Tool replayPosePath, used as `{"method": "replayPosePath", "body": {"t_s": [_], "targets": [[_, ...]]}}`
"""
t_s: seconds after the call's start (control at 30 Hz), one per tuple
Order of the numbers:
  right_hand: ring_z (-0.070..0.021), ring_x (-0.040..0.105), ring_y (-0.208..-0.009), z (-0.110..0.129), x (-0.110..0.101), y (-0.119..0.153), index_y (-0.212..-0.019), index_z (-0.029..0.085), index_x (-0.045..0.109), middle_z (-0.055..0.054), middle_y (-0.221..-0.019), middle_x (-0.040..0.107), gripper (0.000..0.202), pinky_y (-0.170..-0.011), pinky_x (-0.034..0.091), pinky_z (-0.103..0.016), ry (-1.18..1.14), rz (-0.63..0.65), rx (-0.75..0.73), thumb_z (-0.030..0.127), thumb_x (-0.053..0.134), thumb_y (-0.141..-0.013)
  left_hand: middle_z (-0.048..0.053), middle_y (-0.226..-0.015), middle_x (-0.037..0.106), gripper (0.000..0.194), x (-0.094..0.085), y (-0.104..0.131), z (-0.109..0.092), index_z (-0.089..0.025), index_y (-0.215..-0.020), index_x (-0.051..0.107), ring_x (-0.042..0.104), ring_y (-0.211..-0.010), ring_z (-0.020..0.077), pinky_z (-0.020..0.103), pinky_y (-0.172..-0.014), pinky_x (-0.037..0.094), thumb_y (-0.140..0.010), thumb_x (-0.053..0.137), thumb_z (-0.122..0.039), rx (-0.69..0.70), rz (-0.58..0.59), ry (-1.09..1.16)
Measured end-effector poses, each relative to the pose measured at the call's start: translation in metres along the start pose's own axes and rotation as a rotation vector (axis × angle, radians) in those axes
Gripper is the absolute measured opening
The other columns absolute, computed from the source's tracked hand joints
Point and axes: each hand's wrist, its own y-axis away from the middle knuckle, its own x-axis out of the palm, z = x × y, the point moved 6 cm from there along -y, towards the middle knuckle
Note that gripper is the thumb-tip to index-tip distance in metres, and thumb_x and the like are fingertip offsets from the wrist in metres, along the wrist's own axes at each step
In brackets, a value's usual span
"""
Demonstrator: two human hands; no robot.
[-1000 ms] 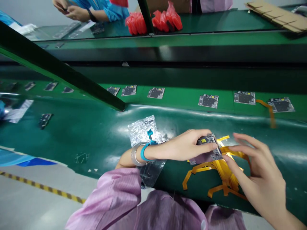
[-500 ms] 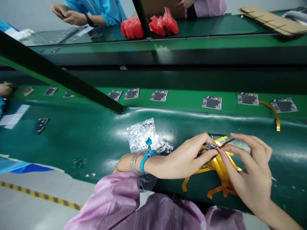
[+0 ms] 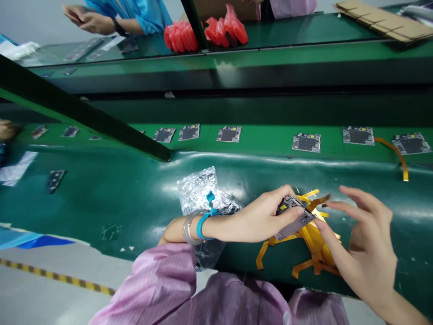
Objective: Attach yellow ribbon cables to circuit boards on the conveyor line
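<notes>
My left hand grips a small circuit board between thumb and fingers, tilted above the bench. From the board's right edge sticks out a short orange-brown flex cable. My right hand is beside it with fingers apart. Its thumb tip is at the board's right corner, and its index fingertip is near the cable's free end; whether they touch, I cannot tell. Beneath both hands lies a pile of yellow-orange flex cables. A blue wrist strap is around my left wrist.
Several circuit boards lie along the green belt, one with a flex cable hanging off. A silver bag rests left of my hands. A slanted green post crosses the left. Co-workers' hands show across the line.
The board has turned in my left hand, so more of its face shows. My right fingers have moved apart and slightly right, away from the cable. The view has shifted slightly.
</notes>
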Motion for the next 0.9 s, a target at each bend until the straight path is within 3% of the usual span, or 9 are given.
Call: {"method": "replayPosePath", "body": {"t_s": [0.13,0.27,0.37,0.57,0.7,0.9], "targets": [[-0.0303,0.058,-0.132,-0.015,0.006,-0.01,-0.132,0.034,0.064,-0.005,-0.137,0.066,0.032,-0.107,0.048,-0.05,-0.195,0.308,0.126,0.038,0.062,-0.1,0.001,-0.088,0.065,0.029,0.006,0.0,0.005,-0.02,-0.105,0.053,0.061,-0.068,0.012,0.024,-0.056,0.047,-0.095,0.065,-0.043,-0.06,0.116,0.101],[-0.0234,0.075,-0.098,-0.027,0.015,-0.01,-0.102,0.032,0.077,0.0,-0.107,0.078,0.02,-0.083,0.06,-0.035,-0.33,0.544,0.363,0.049,0.068,-0.094,0.0,-0.087,0.065,0.026,0.006,-0.001,0.004,-0.019,-0.102,0.057,0.059,-0.071,0.0116,0.024,-0.058,0.045,-0.093,0.068,-0.04,-0.028,0.13,0.039],[-0.021,0.073,-0.075,-0.029,0.021,-0.002,-0.086,0.026,0.076,-0.001,-0.083,0.077,0.03,-0.063,0.058,-0.029,-0.407,0.653,0.512,0.054,0.066,-0.094,-0.002,-0.084,0.062,0.025,0.006,-0.002,0.003,-0.019,-0.101,0.059,0.056,-0.071,0.0109,0.025,-0.061,0.045,-0.093,0.067,-0.041,-0.006,0.137,0.038],[-0.0185,0.071,-0.071,-0.032,0.027,0.012,-0.092,0.024,0.076,-0.002,-0.085,0.077,0.029,-0.061,0.057,-0.026,-0.567,0.632,0.658,0.053,0.069,-0.092,0.0,-0.09,0.064,0.027,0.003,-0.003,0.005,-0.018,-0.103,0.06,0.057,-0.078,0.0125,0.026,-0.069,0.047,-0.092,0.069,-0.04,-0.043,0.114,0.008],[-0.0154,0.067,-0.065,-0.028,0.026,0.015,-0.084,0.025,0.076,-0.001,-0.078,0.075,0.026,-0.057,0.054,-0.023,-0.615,0.583,0.683,0.05,0.074,-0.089,0.001,-0.091,0.065,0.024,0.004,-0.003,0.002,-0.017,-0.104,0.062,0.058,-0.08,0.0136,0.027,-0.072,0.048,-0.093,0.068,-0.037,-0.037,0.167,0.041],[-0.0141,0.059,-0.057,-0.021,0.025,0.017,-0.075,0.023,0.073,0.0,-0.065,0.066,0.027,-0.049,0.048,-0.024,-0.65,0.634,0.742,0.047,0.074,-0.087,0.0,-0.088,0.064,0.02,0.008,-0.001,0.001,-0.017,-0.101,0.064,0.055,-0.079,0.013,0.026,-0.071,0.047,-0.091,0.07,-0.033,-0.037,0.221,0.056]]}}
